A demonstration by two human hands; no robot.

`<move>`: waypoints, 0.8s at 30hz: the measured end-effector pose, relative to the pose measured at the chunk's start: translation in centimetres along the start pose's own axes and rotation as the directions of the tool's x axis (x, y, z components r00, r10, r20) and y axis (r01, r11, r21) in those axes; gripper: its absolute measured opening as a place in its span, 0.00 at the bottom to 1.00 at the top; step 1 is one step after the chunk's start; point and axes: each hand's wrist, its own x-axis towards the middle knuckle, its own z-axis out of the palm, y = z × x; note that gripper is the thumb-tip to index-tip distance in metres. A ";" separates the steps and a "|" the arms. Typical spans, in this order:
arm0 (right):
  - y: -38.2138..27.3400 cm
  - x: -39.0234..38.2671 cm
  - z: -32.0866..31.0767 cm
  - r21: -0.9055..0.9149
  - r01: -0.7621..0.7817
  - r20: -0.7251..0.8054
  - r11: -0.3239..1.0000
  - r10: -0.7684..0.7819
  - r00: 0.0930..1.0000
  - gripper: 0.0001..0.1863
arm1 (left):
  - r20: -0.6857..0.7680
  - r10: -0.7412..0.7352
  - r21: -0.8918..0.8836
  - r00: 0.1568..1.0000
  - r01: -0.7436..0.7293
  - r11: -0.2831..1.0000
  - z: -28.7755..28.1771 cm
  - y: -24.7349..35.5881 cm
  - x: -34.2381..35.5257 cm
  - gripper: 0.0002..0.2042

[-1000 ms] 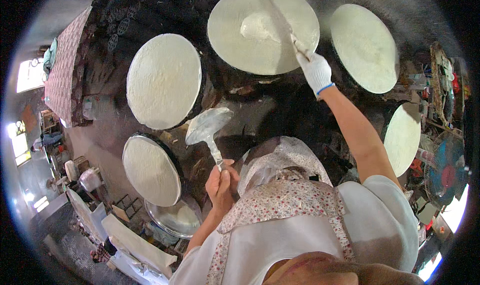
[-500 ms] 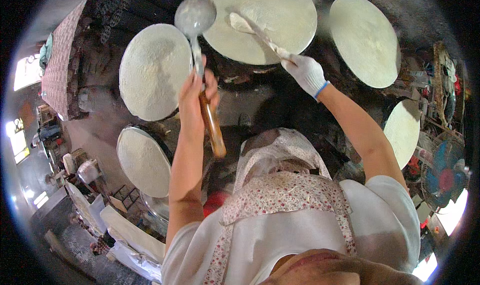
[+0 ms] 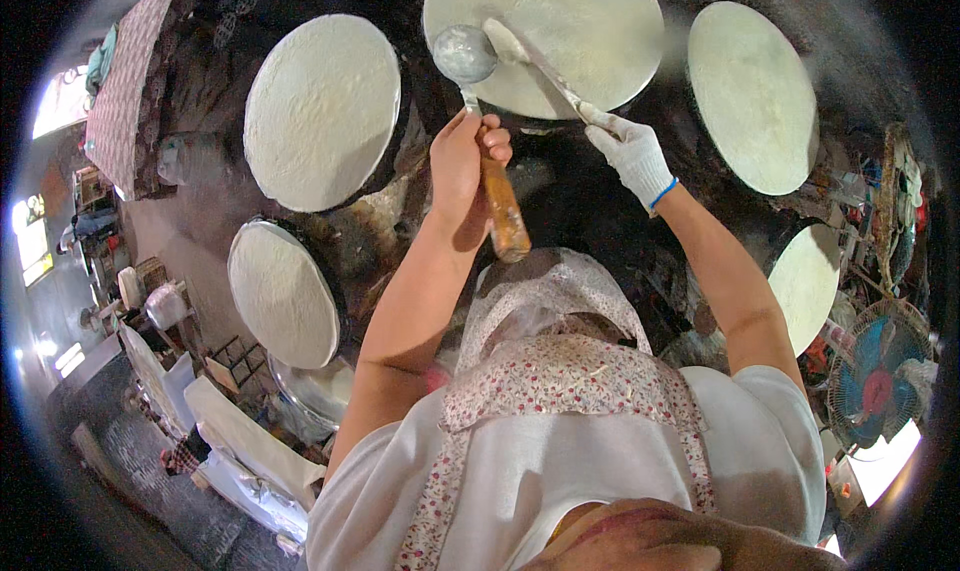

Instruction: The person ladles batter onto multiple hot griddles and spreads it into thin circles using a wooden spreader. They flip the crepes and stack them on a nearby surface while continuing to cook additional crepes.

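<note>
round metal ladle point(image 3: 465, 56) moved rightward in the clasping left grip point(image 3: 465, 166), while gloved right grip point(image 3: 635, 161) pinches a spreader point(image 3: 510, 43).

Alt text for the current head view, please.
A person's bare left hand holds a round-bowled, wooden-handled metal ladle and the white-gloved right hand a slender, pale-coated paddle, both tools over a large, round, cream-white disc. Four similar discs flank it, two per side; a blue-bladed fan stands at right.

Fingers point(image 3: 497, 142) gripping ladle point(image 3: 465, 55) and spatula point(image 3: 507, 43), pale discs point(image 3: 590, 31)
</note>
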 end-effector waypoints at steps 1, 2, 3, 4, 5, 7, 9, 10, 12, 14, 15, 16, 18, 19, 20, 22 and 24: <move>0.5 0.0 0.1 -0.009 0.042 0.022 0.999 -0.042 0.999 0.21 | 0.027 -0.030 -0.037 0.999 0.031 0.999 0.4 -0.3 -0.1 0.05; -0.3 -0.2 0.3 0.016 -0.054 0.058 0.998 0.053 0.997 0.22 | -0.015 -0.039 -0.099 0.999 0.037 0.994 1.1 -0.5 -0.4 0.05; -1.3 -0.5 0.3 0.037 -0.150 0.096 0.988 0.145 0.985 0.22 | -0.056 -0.093 -0.159 0.994 0.083 0.984 1.9 -0.4 -0.9 0.06; -2.8 -0.9 0.2 0.050 -0.244 0.138 0.968 0.235 0.962 0.23 | 0.010 -0.144 -0.300 0.990 0.140 0.943 1.4 -0.1 -0.8 0.05; -3.9 -1.5 0.1 0.084 -0.272 0.132 0.959 0.260 0.957 0.23 | 0.089 -0.186 -0.428 0.979 0.206 0.880 0.9 0.1 -0.4 0.05; -6.1 -2.9 -0.3 0.154 -0.327 0.114 0.932 0.312 0.943 0.24 | 0.419 -0.261 -0.691 0.869 0.492 0.529 -0.9 1.5 -1.0 0.08; -8.3 -5.3 -2.3 0.233 -0.222 0.079 0.947 0.209 0.975 0.24 | 0.602 -0.222 -0.672 0.767 0.636 0.379 0.1 3.5 -5.2 0.10; -10.4 -6.6 -3.5 0.301 -0.132 0.041 0.944 0.125 0.991 0.24 | 0.519 -0.143 -0.653 0.843 0.499 0.569 0.8 3.9 -7.9 0.10; -11.3 -7.3 -5.6 0.381 0.053 -0.134 0.923 -0.002 0.991 0.25 | 0.441 -0.025 -0.555 0.897 0.295 0.778 1.0 4.1 -9.1 0.14; -13.1 -7.2 -7.0 0.336 0.087 -0.204 0.938 -0.018 0.979 0.26 | 0.428 0.006 -0.490 0.904 0.226 0.842 1.3 4.6 -8.2 0.15; -14.0 -7.0 -7.5 0.311 0.101 -0.232 0.945 -0.027 0.972 0.27 | 0.426 0.002 -0.518 0.905 0.242 0.821 1.5 4.8 -8.0 0.15; -13.6 -6.4 -7.8 0.331 0.090 -0.214 0.939 -0.018 0.977 0.27 | 0.430 -0.007 -0.542 0.903 0.264 0.798 2.1 5.0 -7.7 0.15; -11.0 -4.6 -7.3 0.314 0.034 -0.196 0.949 0.030 0.980 0.26 | 0.441 0.015 -0.546 0.897 0.255 0.798 2.7 5.0 -8.5 0.15; -9.0 -3.8 -6.3 0.276 -0.008 -0.188 0.961 0.062 0.980 0.25 | 0.441 0.040 -0.550 0.896 0.235 0.802 2.4 4.8 -9.3 0.16; -7.0 -3.1 -4.7 0.319 -0.132 -0.214 0.939 0.206 0.955 0.22 | 0.443 0.069 -0.555 0.894 0.213 0.804 2.0 4.6 -10.2 0.16; -0.3 -3.3 -1.3 0.169 0.027 -0.130 0.985 -0.005 0.991 0.21 | 0.436 0.122 -0.588 0.892 0.179 0.789 0.7 4.4 -12.1 0.19; 4.8 -5.0 3.0 -0.149 0.381 -0.019 0.912 -0.388 0.921 0.22 | 0.352 0.132 -0.631 0.927 0.131 0.765 -1.6 4.0 -14.4 0.20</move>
